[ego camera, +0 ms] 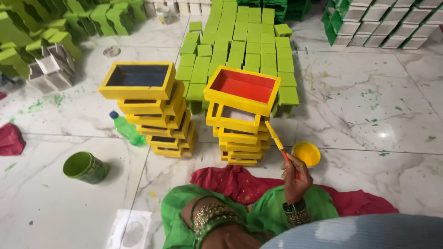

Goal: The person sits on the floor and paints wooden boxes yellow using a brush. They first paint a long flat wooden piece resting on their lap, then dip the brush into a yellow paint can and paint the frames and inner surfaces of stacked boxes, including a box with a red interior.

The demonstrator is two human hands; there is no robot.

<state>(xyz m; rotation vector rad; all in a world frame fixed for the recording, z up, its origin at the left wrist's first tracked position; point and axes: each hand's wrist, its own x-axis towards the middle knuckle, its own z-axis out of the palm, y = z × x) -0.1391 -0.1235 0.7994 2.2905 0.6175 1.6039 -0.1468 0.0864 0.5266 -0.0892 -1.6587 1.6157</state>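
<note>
My right hand (pixel 295 177) grips a red-handled paintbrush (pixel 276 138) whose yellow-loaded bristles point up toward a stack of yellow box frames (pixel 240 138). The top box (pixel 243 87) of that stack is yellow outside with a red inside. A small bowl of yellow paint (pixel 307 153) sits just right of the brush. My left forearm, with bangles (pixel 212 216), rests low in the frame over green cloth; the left hand itself is hidden. A second yellow stack (pixel 154 117), topped by a box with a dark blue inside (pixel 137 79), stands to the left.
Rows of green-painted blocks (pixel 240 46) cover the marble floor behind the stacks. More green pieces (pixel 41 32) pile at far left and white-and-green boxes (pixel 383 23) at far right. A green plastic bottle (pixel 127 129), a green tin (pixel 85 167) and red cloth (pixel 10 138) lie at left.
</note>
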